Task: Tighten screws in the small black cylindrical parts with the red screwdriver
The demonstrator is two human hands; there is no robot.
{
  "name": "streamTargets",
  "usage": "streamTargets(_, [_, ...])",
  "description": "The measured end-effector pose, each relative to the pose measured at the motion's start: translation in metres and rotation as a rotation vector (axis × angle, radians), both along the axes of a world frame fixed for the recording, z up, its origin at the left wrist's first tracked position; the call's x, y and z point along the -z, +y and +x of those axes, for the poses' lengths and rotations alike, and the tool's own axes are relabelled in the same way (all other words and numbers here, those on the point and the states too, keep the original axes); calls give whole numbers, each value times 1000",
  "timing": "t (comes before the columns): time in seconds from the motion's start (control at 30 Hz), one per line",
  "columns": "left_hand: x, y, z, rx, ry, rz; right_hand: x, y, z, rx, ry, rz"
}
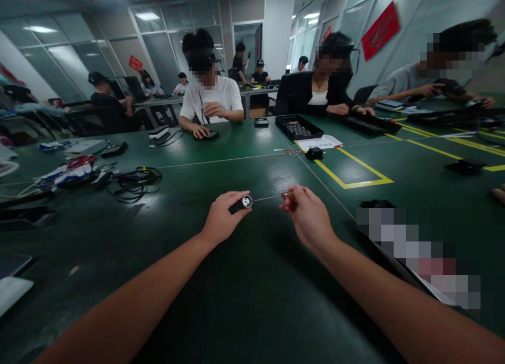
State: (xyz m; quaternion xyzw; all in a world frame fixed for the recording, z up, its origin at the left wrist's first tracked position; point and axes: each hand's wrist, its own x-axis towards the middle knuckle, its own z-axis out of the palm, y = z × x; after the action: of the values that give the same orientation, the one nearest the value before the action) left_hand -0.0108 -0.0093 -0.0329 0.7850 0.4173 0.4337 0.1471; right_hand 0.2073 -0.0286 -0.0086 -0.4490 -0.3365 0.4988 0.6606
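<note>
My left hand [224, 212] is closed around a short black cylinder [246, 201] that looks like a small flashlight. Its round silver-rimmed end, with dark spots inside, faces me. Between the thumb and fingers of my right hand [310, 212] is a thin screwdriver [287, 194] with a reddish, see-through handle. The slim metal shaft points left to the cylinder's side; whether its tip touches I cannot tell. Both hands are above the green table [236, 301].
Coiled black cables [136, 182] and a bundle with red and white parts [74, 172] lie left. Ahead are a black compartment tray [298, 127] and a small black block [314, 153]. A partly blurred sheet [418, 259] lies beside my right forearm. Several people sit across the table.
</note>
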Motion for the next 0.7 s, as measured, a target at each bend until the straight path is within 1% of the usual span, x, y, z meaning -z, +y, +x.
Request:
streamTargets(0.17, [1,0,0,0,15,-18,-2,-7,-4,5,-260,159])
streamTargets(0.4, [-1,-2,0,-10,51,-24,-8,-19,-5,-8,-564,285])
streamTargets(0.6, [-4,-4,2,-19,107,-19,-7,-26,-4,-39,-695,342])
streamTargets(0.7, [-3,-4,3,-10,126,-16,-7,-27,-4,-49,-698,346])
